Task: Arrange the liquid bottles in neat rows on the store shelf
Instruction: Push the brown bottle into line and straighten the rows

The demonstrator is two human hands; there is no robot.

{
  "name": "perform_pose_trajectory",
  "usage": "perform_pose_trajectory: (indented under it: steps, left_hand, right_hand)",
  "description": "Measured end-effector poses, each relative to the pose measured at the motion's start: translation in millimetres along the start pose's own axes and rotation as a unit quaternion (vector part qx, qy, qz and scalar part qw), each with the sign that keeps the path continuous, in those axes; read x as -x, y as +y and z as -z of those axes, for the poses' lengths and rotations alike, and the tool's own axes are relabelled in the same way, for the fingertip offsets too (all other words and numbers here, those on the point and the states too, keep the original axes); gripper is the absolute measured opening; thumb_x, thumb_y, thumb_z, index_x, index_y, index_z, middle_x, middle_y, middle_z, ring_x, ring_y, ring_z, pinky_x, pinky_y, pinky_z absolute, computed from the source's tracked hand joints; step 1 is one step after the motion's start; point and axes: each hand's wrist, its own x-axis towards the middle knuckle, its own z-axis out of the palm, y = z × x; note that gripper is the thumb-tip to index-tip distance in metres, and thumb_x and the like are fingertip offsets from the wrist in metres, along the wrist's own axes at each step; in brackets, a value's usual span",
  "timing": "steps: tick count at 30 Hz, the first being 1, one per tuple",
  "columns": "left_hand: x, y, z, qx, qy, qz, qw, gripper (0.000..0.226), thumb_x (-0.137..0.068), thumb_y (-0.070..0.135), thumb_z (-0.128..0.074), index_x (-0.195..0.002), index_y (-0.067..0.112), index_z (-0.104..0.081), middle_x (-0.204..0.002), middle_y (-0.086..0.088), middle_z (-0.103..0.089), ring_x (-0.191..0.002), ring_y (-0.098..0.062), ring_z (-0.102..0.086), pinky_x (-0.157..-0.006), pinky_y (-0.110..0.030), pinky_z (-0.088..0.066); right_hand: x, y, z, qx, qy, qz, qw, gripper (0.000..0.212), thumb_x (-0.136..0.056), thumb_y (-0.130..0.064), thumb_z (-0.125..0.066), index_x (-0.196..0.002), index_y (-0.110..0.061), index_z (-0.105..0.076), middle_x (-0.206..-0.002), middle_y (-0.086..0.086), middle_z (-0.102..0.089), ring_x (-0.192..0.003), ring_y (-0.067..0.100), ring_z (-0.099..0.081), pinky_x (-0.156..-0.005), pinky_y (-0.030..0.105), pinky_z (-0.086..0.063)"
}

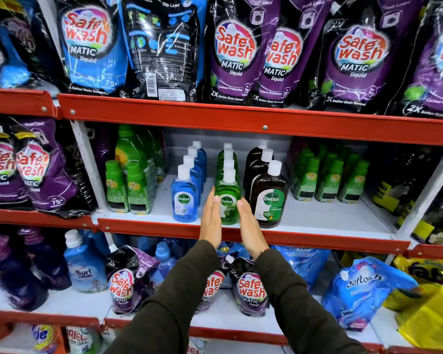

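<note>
Three rows of Dettol bottles run front to back on the middle shelf (317, 215): blue on the left, green in the middle, brown on the right. The front green bottle (227, 198) stands upright at the shelf's front edge. My left hand (211, 221) lies flat against its left side and my right hand (250, 226) flat against its right side, fingers straight, palms facing each other. The front blue bottle (184, 200) and the front brown bottle (269, 198) stand just outside my hands.
Small green bottles stand at the left (127, 187) and right (327, 180) of the same shelf. Safewash pouches (233, 52) fill the shelf above. Pouches and blue bottles crowd the lower shelf (251, 290). A red shelf lip (164, 228) runs under my wrists.
</note>
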Motion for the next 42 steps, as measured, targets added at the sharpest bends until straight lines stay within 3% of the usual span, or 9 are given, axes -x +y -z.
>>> perform_pose_trajectory:
  steps: [14,18,21,24,28,30,36,40,42]
  left_hand:
    - [3,7,7,-0.002,-0.026,0.001,1.0,0.061,-0.106,0.053,-0.032,-0.16,0.028,-0.025,-0.167,0.004,-0.031,-0.148,-0.004,-0.031,-0.126,-0.03,-0.021]
    - [9,5,5,-0.038,-0.027,0.003,0.999,0.058,-0.11,0.045,-0.031,-0.163,0.028,-0.014,-0.17,0.006,-0.02,-0.145,0.001,-0.019,-0.119,-0.023,-0.014]
    - [12,-1,7,-0.038,0.022,-0.018,0.999,0.063,-0.104,0.056,-0.035,-0.161,0.03,-0.022,-0.168,0.005,-0.026,-0.153,-0.008,-0.022,-0.129,-0.04,-0.017]
    - [18,2,11,-0.052,0.094,-0.074,0.991,0.058,-0.101,0.052,-0.036,-0.151,0.024,-0.042,-0.15,0.003,-0.046,-0.142,-0.012,-0.041,-0.121,-0.037,-0.032]
    - [15,10,31,-0.073,0.216,-0.143,0.963,0.053,-0.103,0.036,-0.039,-0.151,0.015,-0.04,-0.151,-0.006,-0.04,-0.134,-0.007,-0.044,-0.112,-0.027,-0.036]
    - [6,10,46,-0.068,0.243,-0.144,0.957,0.058,-0.103,0.039,-0.038,-0.155,0.013,-0.035,-0.159,-0.01,-0.033,-0.143,-0.023,-0.038,-0.117,-0.035,-0.032]
    - [-24,9,90,-0.054,0.122,-0.004,0.991,0.059,-0.111,0.044,-0.028,-0.163,0.019,-0.017,-0.172,-0.003,-0.013,-0.158,-0.017,-0.01,-0.129,-0.041,-0.008]
    - [-62,-52,115,-0.018,0.025,0.077,0.997,0.102,-0.084,0.092,-0.036,-0.16,0.025,-0.031,-0.167,-0.001,-0.034,-0.153,-0.014,-0.032,-0.129,-0.047,-0.02]
    - [-79,-86,119,0.001,-0.001,0.09,0.996,0.103,-0.08,0.095,-0.038,-0.158,0.027,-0.036,-0.163,-0.001,-0.041,-0.15,-0.016,-0.038,-0.127,-0.05,-0.025]
  right_hand:
    - [9,-12,-1,0.003,0.003,0.02,1.0,0.052,-0.105,-0.042,-0.035,-0.154,-0.023,-0.03,-0.137,-0.016,-0.037,-0.129,-0.002,-0.033,-0.106,0.019,-0.023]
    - [12,-7,-7,0.025,0.03,0.018,0.999,0.063,-0.102,-0.052,-0.035,-0.156,-0.024,-0.022,-0.161,-0.007,-0.026,-0.145,0.006,-0.027,-0.115,0.024,-0.019]
    - [17,0,-18,0.034,0.11,0.035,0.993,0.059,-0.101,-0.048,-0.039,-0.153,-0.021,-0.03,-0.155,0.004,-0.033,-0.143,0.017,-0.037,-0.12,0.032,-0.028]
    - [23,4,-28,0.029,0.165,0.086,0.982,0.037,-0.103,-0.035,-0.043,-0.137,-0.02,-0.049,-0.136,0.005,-0.046,-0.121,0.008,-0.051,-0.112,0.033,-0.041]
    - [19,8,-47,0.017,0.103,0.104,0.989,0.03,-0.105,-0.027,-0.041,-0.13,-0.021,-0.057,-0.133,-0.001,-0.056,-0.124,0.006,-0.053,-0.11,0.029,-0.04]
    - [15,4,-58,-0.001,0.037,0.078,0.996,0.039,-0.105,-0.031,-0.04,-0.141,-0.022,-0.051,-0.147,-0.002,-0.051,-0.138,0.009,-0.046,-0.118,0.03,-0.033]
    - [-1,-11,-90,-0.004,-0.056,0.004,0.998,0.057,-0.105,-0.042,-0.035,-0.156,-0.02,-0.025,-0.162,-0.008,-0.027,-0.147,0.004,-0.024,-0.119,0.022,-0.018]
    - [-11,-9,-102,-0.004,-0.057,-0.006,0.998,0.06,-0.103,-0.045,-0.038,-0.157,-0.021,-0.023,-0.163,-0.003,-0.029,-0.147,0.01,-0.03,-0.123,0.03,-0.022]
    - [-14,-5,-103,0.0,-0.049,0.004,0.999,0.063,-0.1,-0.049,-0.041,-0.155,-0.022,-0.027,-0.161,0.001,-0.035,-0.146,0.015,-0.037,-0.124,0.038,-0.028]
